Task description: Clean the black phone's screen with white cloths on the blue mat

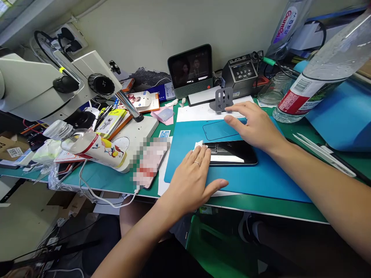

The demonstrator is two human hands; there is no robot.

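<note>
A black phone (232, 153) lies flat on the blue work mat (261, 179). My left hand (193, 179) rests palm down at the phone's left end, fingers pressed on a small white wipe (198, 144), thumb spread out. My right hand (252, 125) hovers just behind the phone with fingers stretched forward, its tips over a thin dark screen protector (216, 131) and near the white paper sheet (199, 113). A grey slotted stand (222, 99) sits just beyond the right fingertips.
A microscope (58, 83) on a white base stands at left with bottles and packets around it. A second phone (150, 162) lies by the mat's left edge. A small display (190, 70), a soldering station (242, 73), a glass jar and plastic bottles (319, 73) line the back.
</note>
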